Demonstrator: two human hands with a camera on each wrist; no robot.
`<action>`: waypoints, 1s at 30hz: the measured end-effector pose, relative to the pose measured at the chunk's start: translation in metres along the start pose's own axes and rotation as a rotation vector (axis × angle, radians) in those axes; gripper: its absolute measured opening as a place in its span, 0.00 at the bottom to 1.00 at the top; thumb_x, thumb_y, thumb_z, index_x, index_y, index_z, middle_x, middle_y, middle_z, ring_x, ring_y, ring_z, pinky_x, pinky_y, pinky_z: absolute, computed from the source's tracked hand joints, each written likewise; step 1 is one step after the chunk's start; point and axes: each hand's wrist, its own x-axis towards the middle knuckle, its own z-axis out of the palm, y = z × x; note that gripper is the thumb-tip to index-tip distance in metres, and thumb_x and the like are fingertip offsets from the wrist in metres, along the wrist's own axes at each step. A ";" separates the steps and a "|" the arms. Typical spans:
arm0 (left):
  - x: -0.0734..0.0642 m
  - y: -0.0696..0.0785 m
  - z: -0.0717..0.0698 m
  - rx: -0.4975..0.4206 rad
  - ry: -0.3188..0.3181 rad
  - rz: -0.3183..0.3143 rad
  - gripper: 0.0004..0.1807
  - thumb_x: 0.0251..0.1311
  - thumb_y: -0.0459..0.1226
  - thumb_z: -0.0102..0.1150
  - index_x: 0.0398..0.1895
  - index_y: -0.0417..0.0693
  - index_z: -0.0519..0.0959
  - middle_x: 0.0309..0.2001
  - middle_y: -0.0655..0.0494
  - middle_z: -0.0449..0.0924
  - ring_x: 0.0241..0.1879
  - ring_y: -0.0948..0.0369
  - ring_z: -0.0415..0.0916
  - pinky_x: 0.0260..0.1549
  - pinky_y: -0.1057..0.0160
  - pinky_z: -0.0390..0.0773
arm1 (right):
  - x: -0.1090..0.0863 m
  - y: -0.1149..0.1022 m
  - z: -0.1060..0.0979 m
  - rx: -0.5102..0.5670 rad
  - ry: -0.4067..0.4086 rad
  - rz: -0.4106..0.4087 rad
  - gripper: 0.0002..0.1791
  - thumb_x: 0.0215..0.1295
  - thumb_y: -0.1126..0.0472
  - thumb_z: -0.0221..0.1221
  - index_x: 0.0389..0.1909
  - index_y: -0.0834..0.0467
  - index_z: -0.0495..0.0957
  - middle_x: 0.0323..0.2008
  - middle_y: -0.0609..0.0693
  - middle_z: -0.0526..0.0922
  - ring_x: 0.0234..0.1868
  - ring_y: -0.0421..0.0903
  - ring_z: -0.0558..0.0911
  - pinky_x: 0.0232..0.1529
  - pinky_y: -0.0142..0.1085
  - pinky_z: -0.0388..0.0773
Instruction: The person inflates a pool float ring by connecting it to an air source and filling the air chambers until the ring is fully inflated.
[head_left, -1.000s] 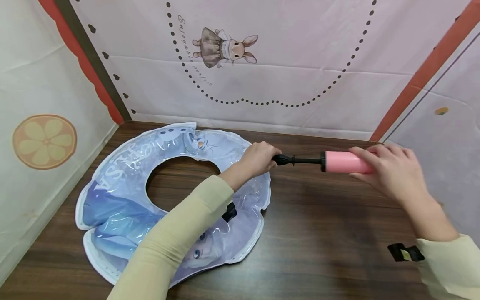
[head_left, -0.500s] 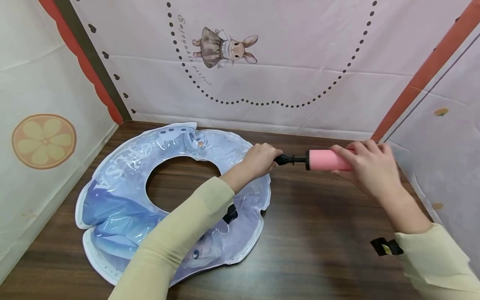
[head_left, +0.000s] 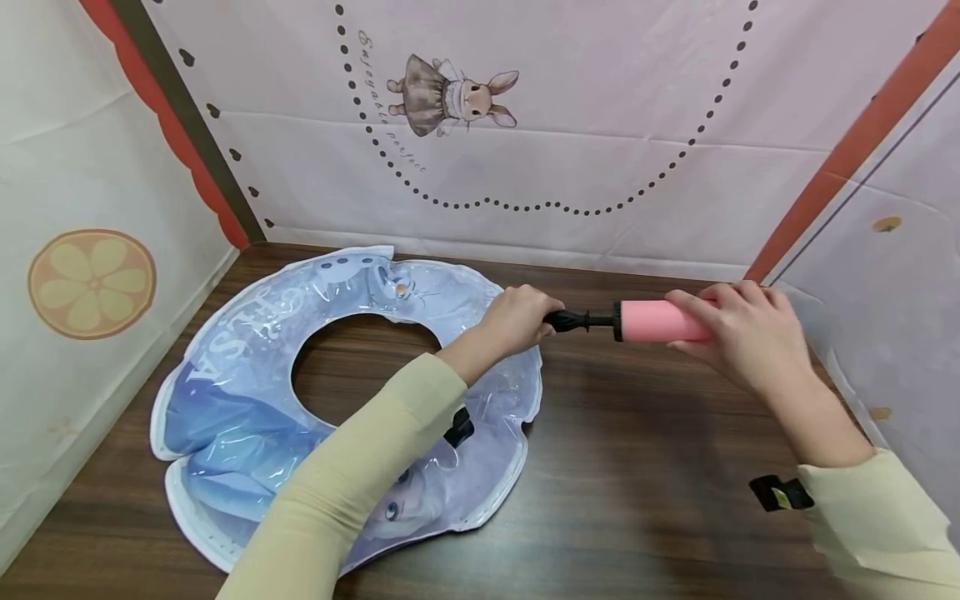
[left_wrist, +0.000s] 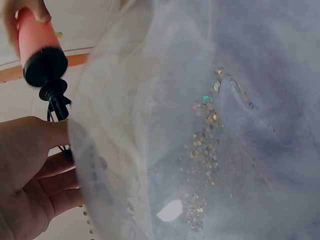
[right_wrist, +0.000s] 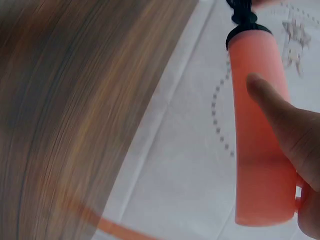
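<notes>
A hand pump with a pink barrel [head_left: 660, 321] and a black rod lies level over the table in the head view. My right hand [head_left: 753, 342] grips the barrel, its thumb along the side in the right wrist view. My left hand [head_left: 519, 321] holds the black tapered end [head_left: 567, 321] of the pump at the right rim of a swim ring [head_left: 240, 367]. The ring is blue and purple clear plastic, partly filled and wrinkled, with glitter [left_wrist: 205, 145] inside. My fingers hide where the black end meets the ring. A short length of rod shows beside the barrel.
The dark wood table [head_left: 600, 500] carries the ring on its left half. Behind it rises a pale printed cloth wall [head_left: 600, 108] with a rabbit picture [head_left: 450, 96]. Cloth walls also stand on the left [head_left: 67, 400] and right [head_left: 907, 275].
My right hand has moved left with the pink barrel, so less rod shows, then shifted back very slightly right. The left hand and the ring have stayed in place.
</notes>
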 end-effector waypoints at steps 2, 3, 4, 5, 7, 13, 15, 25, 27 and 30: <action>0.000 -0.001 0.000 0.001 -0.005 0.002 0.09 0.55 0.43 0.62 0.40 0.57 0.82 0.35 0.60 0.82 0.33 0.60 0.77 0.33 0.59 0.77 | -0.009 0.011 -0.004 0.014 -0.030 0.025 0.34 0.38 0.48 0.70 0.52 0.48 0.74 0.36 0.59 0.78 0.41 0.61 0.74 0.37 0.55 0.66; 0.000 -0.001 0.000 0.003 -0.005 0.003 0.08 0.55 0.42 0.62 0.39 0.57 0.82 0.34 0.60 0.82 0.32 0.60 0.77 0.33 0.59 0.76 | -0.013 0.017 -0.007 0.008 -0.051 0.044 0.33 0.39 0.48 0.69 0.52 0.48 0.74 0.36 0.60 0.78 0.41 0.62 0.73 0.38 0.56 0.65; 0.000 -0.002 0.000 0.002 -0.005 0.004 0.08 0.55 0.42 0.62 0.38 0.57 0.82 0.34 0.60 0.82 0.32 0.60 0.77 0.33 0.59 0.76 | -0.019 0.022 -0.010 0.000 -0.070 0.065 0.33 0.40 0.49 0.69 0.52 0.48 0.74 0.36 0.60 0.78 0.41 0.63 0.73 0.37 0.56 0.65; 0.000 -0.002 0.000 0.003 -0.008 0.004 0.07 0.55 0.42 0.62 0.37 0.56 0.82 0.33 0.60 0.82 0.32 0.60 0.77 0.32 0.59 0.76 | -0.024 0.028 -0.014 -0.009 -0.086 0.090 0.32 0.40 0.48 0.69 0.52 0.49 0.74 0.36 0.61 0.78 0.41 0.63 0.73 0.38 0.57 0.65; -0.001 -0.003 0.000 0.008 -0.013 0.000 0.06 0.55 0.42 0.61 0.36 0.56 0.81 0.33 0.61 0.82 0.31 0.61 0.76 0.32 0.59 0.76 | -0.032 0.037 -0.020 -0.026 -0.107 0.135 0.32 0.41 0.47 0.69 0.51 0.50 0.74 0.36 0.63 0.77 0.42 0.65 0.72 0.39 0.58 0.65; 0.001 -0.003 -0.002 0.019 -0.033 0.012 0.07 0.57 0.42 0.60 0.38 0.56 0.81 0.35 0.60 0.82 0.32 0.61 0.76 0.33 0.59 0.75 | -0.025 0.029 -0.017 -0.021 -0.050 0.085 0.43 0.52 0.22 0.35 0.49 0.51 0.75 0.34 0.62 0.77 0.39 0.64 0.72 0.37 0.57 0.64; 0.002 -0.002 -0.003 0.023 -0.043 0.021 0.07 0.57 0.41 0.59 0.39 0.55 0.81 0.35 0.59 0.82 0.32 0.60 0.76 0.33 0.59 0.76 | -0.013 0.016 -0.009 -0.009 -0.010 0.022 0.42 0.54 0.23 0.34 0.49 0.51 0.75 0.33 0.61 0.78 0.38 0.62 0.73 0.34 0.56 0.64; 0.004 -0.002 -0.002 0.026 -0.043 0.005 0.10 0.54 0.39 0.62 0.40 0.55 0.82 0.35 0.58 0.82 0.34 0.58 0.78 0.34 0.58 0.77 | 0.016 -0.030 0.020 -0.035 0.041 -0.029 0.33 0.37 0.47 0.72 0.48 0.50 0.76 0.33 0.59 0.78 0.36 0.59 0.74 0.32 0.52 0.66; 0.004 -0.003 -0.002 0.020 -0.051 0.002 0.12 0.54 0.40 0.62 0.43 0.56 0.82 0.37 0.58 0.83 0.36 0.58 0.79 0.36 0.57 0.77 | 0.015 -0.029 0.019 -0.025 0.033 -0.025 0.33 0.37 0.46 0.71 0.49 0.50 0.76 0.33 0.59 0.78 0.37 0.59 0.75 0.32 0.52 0.66; 0.004 -0.004 -0.004 0.019 -0.068 -0.006 0.13 0.55 0.40 0.61 0.45 0.58 0.81 0.39 0.58 0.83 0.38 0.58 0.79 0.39 0.58 0.77 | 0.010 -0.020 0.013 -0.004 0.008 -0.009 0.32 0.43 0.40 0.67 0.50 0.48 0.75 0.33 0.58 0.78 0.39 0.60 0.74 0.34 0.53 0.66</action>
